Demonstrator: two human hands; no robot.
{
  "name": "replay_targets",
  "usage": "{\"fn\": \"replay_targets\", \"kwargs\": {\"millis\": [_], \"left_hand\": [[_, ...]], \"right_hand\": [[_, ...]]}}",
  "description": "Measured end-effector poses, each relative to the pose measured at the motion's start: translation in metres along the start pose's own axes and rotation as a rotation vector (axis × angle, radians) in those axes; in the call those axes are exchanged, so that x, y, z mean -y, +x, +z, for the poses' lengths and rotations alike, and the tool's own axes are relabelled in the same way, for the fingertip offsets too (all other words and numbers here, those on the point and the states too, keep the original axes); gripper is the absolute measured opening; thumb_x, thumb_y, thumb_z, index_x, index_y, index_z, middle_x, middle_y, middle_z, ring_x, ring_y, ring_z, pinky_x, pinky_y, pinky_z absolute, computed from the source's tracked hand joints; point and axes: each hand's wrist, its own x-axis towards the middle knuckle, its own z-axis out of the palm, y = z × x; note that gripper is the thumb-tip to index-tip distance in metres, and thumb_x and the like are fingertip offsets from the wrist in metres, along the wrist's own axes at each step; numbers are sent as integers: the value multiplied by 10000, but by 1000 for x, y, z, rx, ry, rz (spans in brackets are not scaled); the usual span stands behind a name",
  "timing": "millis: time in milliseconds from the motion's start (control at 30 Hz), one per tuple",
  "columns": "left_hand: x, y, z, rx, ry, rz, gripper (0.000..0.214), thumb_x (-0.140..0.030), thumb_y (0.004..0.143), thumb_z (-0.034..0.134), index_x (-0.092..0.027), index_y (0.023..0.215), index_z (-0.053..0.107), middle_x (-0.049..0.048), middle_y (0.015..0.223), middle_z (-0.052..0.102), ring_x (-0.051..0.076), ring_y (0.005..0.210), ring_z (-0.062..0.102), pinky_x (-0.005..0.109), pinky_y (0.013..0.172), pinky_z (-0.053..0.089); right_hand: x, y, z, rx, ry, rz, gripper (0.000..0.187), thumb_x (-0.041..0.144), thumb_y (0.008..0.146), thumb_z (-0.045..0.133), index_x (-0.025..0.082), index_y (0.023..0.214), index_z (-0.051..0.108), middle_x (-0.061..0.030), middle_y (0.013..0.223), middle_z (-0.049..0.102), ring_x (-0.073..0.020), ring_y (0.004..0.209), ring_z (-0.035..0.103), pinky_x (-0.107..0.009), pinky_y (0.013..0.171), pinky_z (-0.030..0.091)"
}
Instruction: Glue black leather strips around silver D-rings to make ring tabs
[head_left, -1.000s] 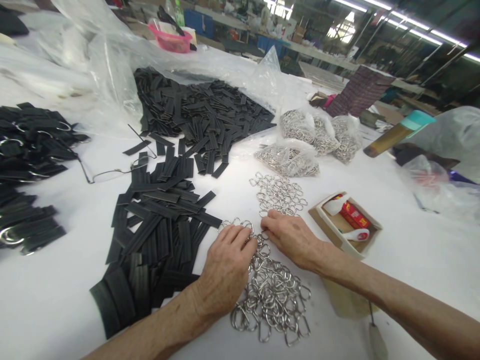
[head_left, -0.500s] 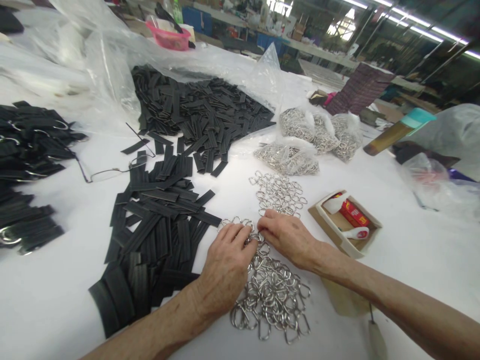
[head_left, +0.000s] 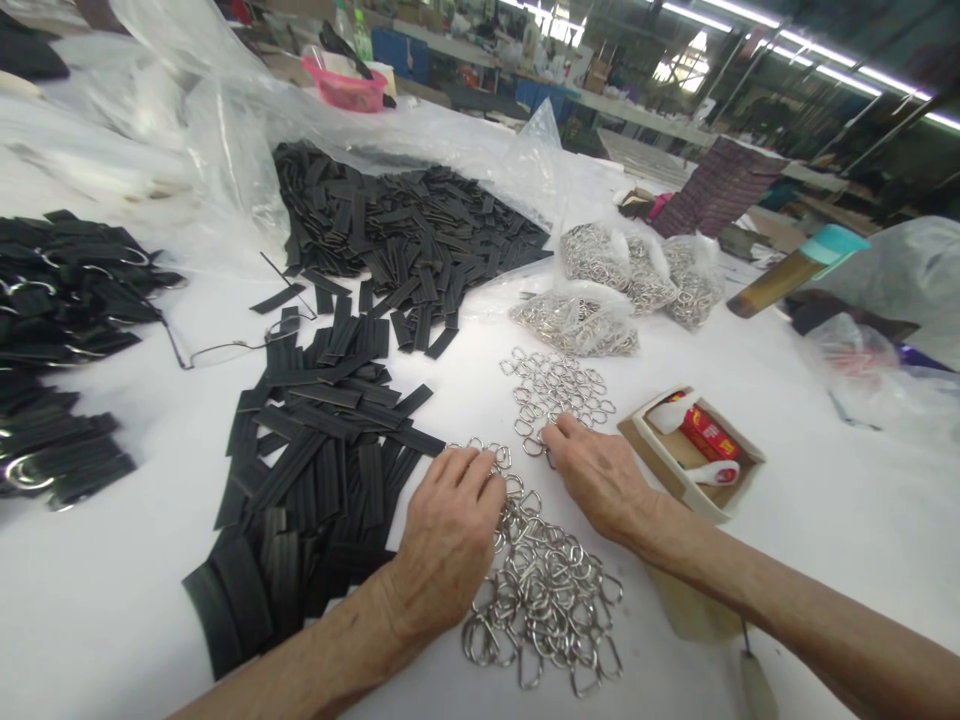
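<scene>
My left hand (head_left: 450,525) lies palm down at the left edge of a heap of metal D-rings (head_left: 551,590). Its fingers are curled together over a few rings, and whatever sits under the fingertips is hidden. My right hand (head_left: 596,475) is closed in a pinch at the near edge of a flatter spread of D-rings (head_left: 559,385); part of a ring shows at its fingertips. Left of my left hand is a loose pile of short black strips (head_left: 322,450).
Behind lie a bigger heap of black strips (head_left: 405,220) and clear bags of rings (head_left: 577,320). Eyeglasses (head_left: 225,350) rest left, near black strips fitted with rings (head_left: 67,290). At right are a small open box (head_left: 637,430) and a teal-lidded bottle (head_left: 795,270).
My right hand has moved right, away from my left hand, to the spread of rings. My left hand stays almost in place, its thumb slightly drawn back.
</scene>
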Motion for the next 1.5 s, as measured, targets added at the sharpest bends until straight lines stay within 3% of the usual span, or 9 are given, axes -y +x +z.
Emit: {"fn": "replay_targets", "kwargs": {"millis": [100,267,533,767,967,1200,1367,1500], "left_hand": [[-2,0,-3,22,63,6,248,-3,759,440,-100,833,656,129,910,656,271,862,568,432,808,494],[-6,-1,-2,56,101,66,250,-15,765,429,-82,852,654,138,885,654,274,831,574,423,763,507],[-9,-7,2,17,158,122,258,-18,766,416,-58,852,655,167,886,661,276,843,590,407,759,510],[-11,-6,0,-40,212,162,252,-36,777,419,-60,837,663,162,888,672,272,837,609,415,802,501],[-2,-1,-14,59,265,47,219,-53,779,453,-87,866,651,147,914,661,276,847,602,404,763,502],[7,12,-38,266,306,-265,268,33,724,410,-140,779,607,92,754,643,267,726,614,370,630,481],[14,15,-42,387,251,-342,270,30,744,400,-139,772,609,98,743,644,277,722,634,348,561,465],[15,13,-39,386,182,-319,255,-1,773,416,-138,806,629,101,805,653,281,782,633,371,622,489]], "right_hand": [[4,2,-7,-19,36,-2,188,39,839,403,167,874,537,-63,868,567,-149,629,520,-265,509,279],[19,16,-14,-46,136,-120,128,163,904,430,192,853,544,-22,858,576,-126,725,522,-238,580,326],[27,36,1,-39,108,-190,124,103,855,439,194,841,522,-18,787,574,-120,643,491,-236,529,293],[27,34,-13,24,7,-233,179,51,755,501,187,872,505,-47,808,604,-149,651,530,-250,507,297],[29,38,-20,53,-49,-226,232,48,717,546,181,905,513,-76,869,612,-163,670,573,-254,532,345],[24,42,-23,27,-53,-123,266,-16,720,506,134,936,548,-137,916,613,-192,690,589,-281,559,373],[30,46,-26,-6,81,-207,148,135,860,456,184,945,566,-60,915,620,-161,751,576,-258,600,375],[42,52,-25,0,190,-281,139,214,892,449,225,914,586,-5,919,612,-126,799,564,-227,639,373]]}}
